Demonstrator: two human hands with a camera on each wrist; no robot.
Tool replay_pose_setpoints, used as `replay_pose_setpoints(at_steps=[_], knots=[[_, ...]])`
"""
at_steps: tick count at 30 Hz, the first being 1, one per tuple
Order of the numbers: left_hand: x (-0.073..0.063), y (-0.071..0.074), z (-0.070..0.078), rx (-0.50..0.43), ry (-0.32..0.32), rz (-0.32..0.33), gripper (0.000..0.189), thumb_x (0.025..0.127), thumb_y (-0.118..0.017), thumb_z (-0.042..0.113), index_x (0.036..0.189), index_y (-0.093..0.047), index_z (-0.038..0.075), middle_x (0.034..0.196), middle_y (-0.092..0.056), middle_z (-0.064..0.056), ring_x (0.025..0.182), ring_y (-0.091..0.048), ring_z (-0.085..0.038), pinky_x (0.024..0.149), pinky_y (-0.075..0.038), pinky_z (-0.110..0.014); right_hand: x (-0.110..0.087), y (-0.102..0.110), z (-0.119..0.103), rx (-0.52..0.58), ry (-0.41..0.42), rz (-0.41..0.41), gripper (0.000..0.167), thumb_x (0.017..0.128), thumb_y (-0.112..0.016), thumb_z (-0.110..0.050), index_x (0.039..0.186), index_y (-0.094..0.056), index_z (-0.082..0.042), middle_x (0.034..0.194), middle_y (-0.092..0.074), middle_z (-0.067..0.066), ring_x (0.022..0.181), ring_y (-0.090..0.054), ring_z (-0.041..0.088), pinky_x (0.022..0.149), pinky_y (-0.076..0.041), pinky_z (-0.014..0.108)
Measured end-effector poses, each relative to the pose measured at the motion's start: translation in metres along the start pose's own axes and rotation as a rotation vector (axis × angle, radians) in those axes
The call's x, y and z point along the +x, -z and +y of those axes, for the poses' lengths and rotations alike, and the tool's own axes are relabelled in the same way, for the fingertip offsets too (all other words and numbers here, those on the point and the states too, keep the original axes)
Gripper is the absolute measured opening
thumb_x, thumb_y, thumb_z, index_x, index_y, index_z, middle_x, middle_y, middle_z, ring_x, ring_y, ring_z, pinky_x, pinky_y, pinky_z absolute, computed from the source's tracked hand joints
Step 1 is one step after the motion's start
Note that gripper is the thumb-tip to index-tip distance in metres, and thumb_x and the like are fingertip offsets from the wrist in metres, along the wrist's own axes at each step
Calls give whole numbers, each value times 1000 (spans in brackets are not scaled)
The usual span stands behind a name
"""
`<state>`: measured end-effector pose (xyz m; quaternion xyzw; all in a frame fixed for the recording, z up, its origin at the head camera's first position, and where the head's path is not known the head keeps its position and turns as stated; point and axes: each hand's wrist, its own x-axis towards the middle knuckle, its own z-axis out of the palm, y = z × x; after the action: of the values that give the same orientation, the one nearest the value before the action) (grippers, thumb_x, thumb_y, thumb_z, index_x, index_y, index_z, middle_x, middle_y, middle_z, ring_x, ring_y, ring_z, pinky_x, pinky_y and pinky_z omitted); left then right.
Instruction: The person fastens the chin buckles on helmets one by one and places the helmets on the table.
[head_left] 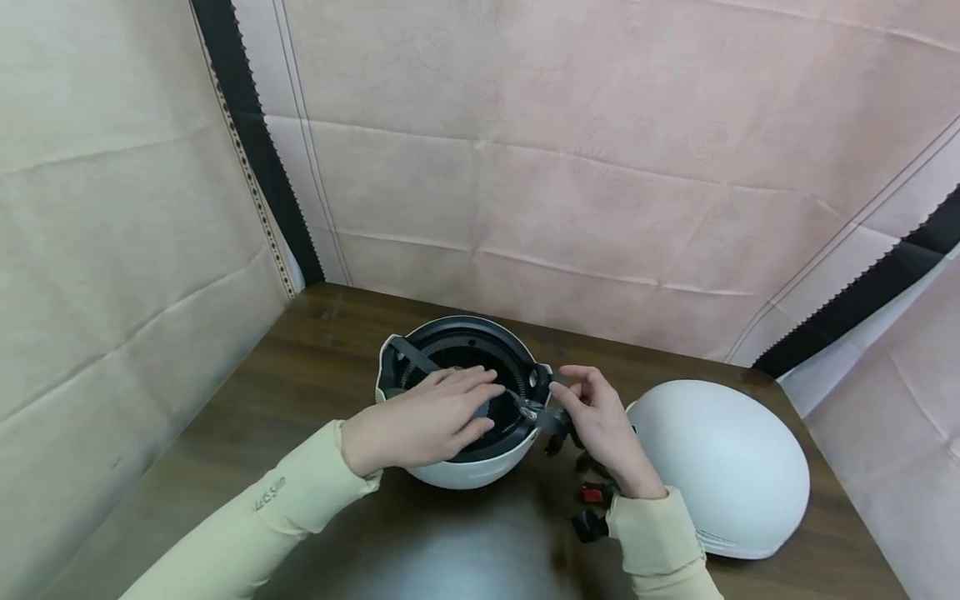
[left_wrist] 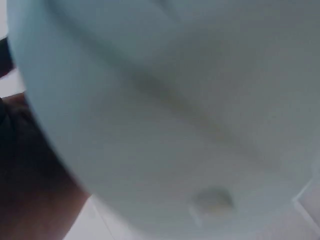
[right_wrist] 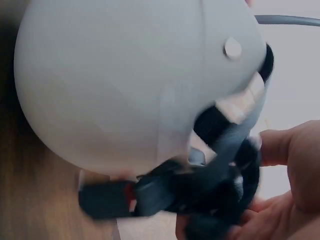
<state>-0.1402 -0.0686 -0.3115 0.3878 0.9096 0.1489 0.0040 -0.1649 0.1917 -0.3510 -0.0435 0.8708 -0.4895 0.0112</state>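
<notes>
A white helmet (head_left: 461,475) lies upside down on the table, its black lining (head_left: 471,333) facing up. My left hand (head_left: 435,417) rests over the opening with its fingers stretched out. At the right rim my right hand (head_left: 596,417) pinches a dark chin strap (head_left: 551,421). Close up in the right wrist view, black straps (right_wrist: 220,175) bunch against the white shell (right_wrist: 110,90) by the thumb and fingers, and a black buckle (right_wrist: 105,200) with a red part hangs there. A blurred white shell (left_wrist: 150,140) fills the left wrist view.
A second white helmet (head_left: 720,467) sits dome up to the right, beside my right forearm. Near it on the brown table (head_left: 330,350) lie black straps with a red buckle piece (head_left: 592,495). Pale cloth (head_left: 525,167) hangs behind and at both sides.
</notes>
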Motion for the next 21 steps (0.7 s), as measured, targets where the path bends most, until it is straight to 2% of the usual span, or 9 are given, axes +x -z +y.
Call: replay_pose_setpoints(at_steps=[5, 9, 11, 12, 16, 18, 21], knots=[[9, -12, 4, 68, -42, -18, 43, 103, -48, 28, 141, -49, 9, 148, -43, -10, 137, -39, -26, 109, -30, -50, -1, 2, -3, 40, -4, 6, 44, 97, -59, -36, 132, -50, -11, 90, -56, 14, 73, -49, 24, 65, -42, 32], [15, -19, 8, 154, -94, 50, 47, 99, -56, 27, 142, -48, 9, 134, -56, -7, 124, -52, -24, 105, -36, -50, -1, 3, -7, 101, 16, 3, 44, 96, -62, -35, 133, -50, -14, 98, -59, 17, 80, -50, 23, 69, -44, 31], [18, -20, 10, 191, -119, 93, 48, 97, -61, 26, 141, -49, 10, 128, -59, -4, 118, -55, -22, 103, -38, -49, -2, 5, -9, 149, 22, -22, 44, 95, -63, -34, 134, -50, -18, 103, -59, 17, 77, -48, 23, 65, -42, 28], [19, -21, 10, 205, -126, 109, 48, 96, -62, 25, 140, -50, 11, 125, -60, -3, 116, -56, -21, 102, -39, -49, -3, 6, -10, 169, 29, -42, 46, 95, -64, -34, 135, -50, -19, 105, -58, 16, 79, -50, 23, 67, -43, 27], [22, -24, 12, 234, -119, 128, 45, 94, -65, 25, 136, -56, 12, 119, -63, -1, 112, -58, -20, 100, -41, -46, -6, 11, -11, 221, 57, -113, 47, 94, -65, -33, 138, -51, -24, 110, -53, 12, 83, -50, 25, 68, -44, 27], [23, -25, 12, 236, -108, 126, 43, 94, -65, 27, 133, -59, 12, 113, -64, 0, 107, -59, -19, 97, -43, -44, -8, 13, -11, 222, 75, -135, 47, 94, -65, -32, 138, -51, -25, 113, -51, 12, 93, -50, 27, 74, -45, 29], [24, -26, 12, 235, -105, 122, 38, 94, -66, 28, 129, -63, 14, 106, -64, 1, 98, -60, -17, 93, -45, -43, -10, 15, -8, 246, 84, -166, 44, 95, -63, -29, 138, -52, -25, 122, -52, 9, 101, -49, 27, 76, -43, 32]])
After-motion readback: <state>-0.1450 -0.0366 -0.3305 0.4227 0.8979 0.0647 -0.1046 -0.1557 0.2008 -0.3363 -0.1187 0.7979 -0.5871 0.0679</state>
